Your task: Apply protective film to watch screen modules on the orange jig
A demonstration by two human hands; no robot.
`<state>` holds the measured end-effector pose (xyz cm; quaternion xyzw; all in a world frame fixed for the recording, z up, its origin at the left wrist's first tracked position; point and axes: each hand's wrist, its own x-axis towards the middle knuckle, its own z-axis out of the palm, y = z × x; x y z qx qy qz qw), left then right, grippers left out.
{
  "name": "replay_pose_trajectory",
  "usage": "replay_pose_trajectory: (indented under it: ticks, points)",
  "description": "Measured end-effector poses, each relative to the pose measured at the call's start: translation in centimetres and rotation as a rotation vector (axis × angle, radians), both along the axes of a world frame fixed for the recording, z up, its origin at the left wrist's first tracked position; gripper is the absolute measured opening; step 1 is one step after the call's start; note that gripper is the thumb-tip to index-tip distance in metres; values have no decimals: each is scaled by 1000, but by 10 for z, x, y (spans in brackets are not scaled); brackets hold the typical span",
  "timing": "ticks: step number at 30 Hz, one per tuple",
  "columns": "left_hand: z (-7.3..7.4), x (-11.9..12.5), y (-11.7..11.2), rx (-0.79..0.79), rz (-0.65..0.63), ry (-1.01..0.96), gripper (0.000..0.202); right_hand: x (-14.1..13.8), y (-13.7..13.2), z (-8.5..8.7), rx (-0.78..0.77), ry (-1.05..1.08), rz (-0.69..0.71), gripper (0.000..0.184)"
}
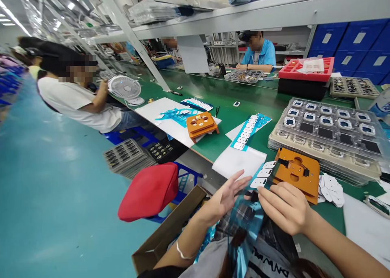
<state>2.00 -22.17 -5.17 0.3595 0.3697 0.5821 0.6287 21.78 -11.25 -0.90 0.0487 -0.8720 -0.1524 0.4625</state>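
Observation:
A strip of blue film (249, 219) hangs down over my lap, with white rounded stickers (260, 182) on its upper part. The fingers of my right hand (288, 207) are pinched on the strip's right edge, just below the stickers. On the strip's left side is my left hand (227, 195), its fingers stretched out and apart; whether its fingertips touch the film I cannot tell. Just beyond my right hand sits an orange fixture (297, 170) with a black clamp. A pile of loose white pieces (332, 190) lies to its right.
Stacked clear trays of parts (327, 119) stand at the right. Another sticker sheet (248, 132) and a second orange fixture (201, 126) lie farther along the green bench. A cardboard box (167, 229) and red-covered stool (149, 191) are at left. A co-worker (82, 87) sits beyond, near a fan (124, 88).

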Motion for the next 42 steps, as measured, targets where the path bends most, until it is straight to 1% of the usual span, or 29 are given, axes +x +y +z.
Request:
replay_pose_trajectory:
  ticks: [1, 3, 4, 5, 7, 8, 10, 12, 14, 16, 20, 23, 26, 28, 30, 32, 34, 36, 39, 42]
  points:
    - [1, 1, 3, -30, -1, -59, 100, 1, -1, 0, 9, 16, 20, 21]
    - [5, 6, 10, -120, 24, -103, 71, 1, -2, -1, 31, 28, 49, 23]
    - [6, 9, 13, -154, 66, -102, 60, 2, -2, 0, 40, 20, 55, 23]
    - [8, 13, 17, -175, 125, -96, 54, 2, -1, 0, 44, -1, 55, 23]
    - [12, 18, 22, -172, 259, -70, 58, 4, 2, 2, 10, -43, 29, 21]
    - [14, 19, 25, -151, 323, -49, 62, 5, 3, 3, -32, -56, 7, 20]
    - [17, 22, 28, -78, 417, 16, 65, 9, 6, 6, -167, -39, -32, 21]
    - [21, 24, 31, 14, 448, 93, 63, 12, 8, 8, -334, 20, -45, 30]
    - [24, 27, 33, 101, 439, 152, 59, 13, 7, 10, -464, 54, -46, 36]
    - [26, 30, 35, 165, 439, 211, 54, 12, 5, 11, -540, 46, -58, 38]
    - [25, 36, 36, 262, 469, 381, 41, 10, 3, 13, -637, 13, -73, 37]
    - [24, 37, 35, 341, 451, 487, 34, 11, 3, 15, -712, 19, -61, 33]
    - [24, 36, 33, 414, 416, 584, 31, 13, 2, 16, -818, -6, -43, 33]
    - [24, 35, 33, 442, 381, 637, 31, 14, 2, 16, -927, -12, -26, 31]
    - [27, 33, 34, 479, 334, 685, 32, 14, 4, 15, -1082, 10, 4, 25]
    - [31, 29, 36, 544, 276, 757, 33, 16, 7, 14, -1246, 51, 32, 21]
    - [37, 25, 39, 613, 222, 847, 31, 17, 11, 15, -1355, 117, 42, 18]
    - [44, 20, 42, 644, 169, 936, 29, 19, 16, 16, -1425, 183, 33, 15]
    - [53, 15, 41, 627, 111, 1043, 32, 20, 23, 18, -1544, 222, 19, 15]
    - [56, 11, 37, 624, 107, 1105, 38, 21, 28, 18, -1598, 288, 15, 17]
